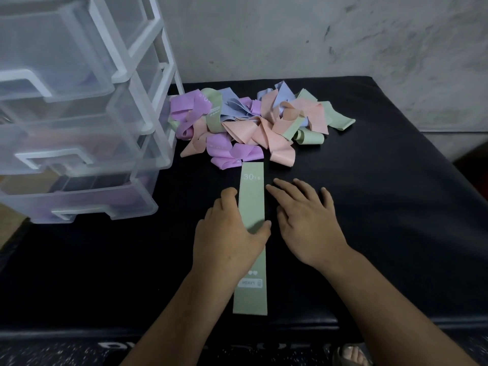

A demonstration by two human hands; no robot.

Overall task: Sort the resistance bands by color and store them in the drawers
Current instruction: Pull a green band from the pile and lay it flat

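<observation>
Head view looks down on a black padded surface (369, 207) where one green band (250, 204) lies flat and straight, running from near the pile toward the near edge. It is printed "30 lb" at the far end and "HEAVY" near the near end. The left hand (229, 233) rests on the band's left edge, its thumb across the strip and its fingers curled at the side, pressing the band down rather than lifting it. The right hand (306, 220) lies flat and released on the surface just right of the band, fingers spread, apparently not touching it.

Beyond the band's far end sits the unsorted pile (245, 125) of purple, peach, blue and green bands, tangled together. At the left stands a clear plastic drawer unit (79, 114); its drawers are pulled out a little, and the lowest drawer (87, 202) shows purple inside.

The step in hand looks like flattening this green band before storing it. Next it probably needs folding or gathering up, then carrying left to whichever drawer is meant for green. Which drawer that is cannot be told from here.
</observation>
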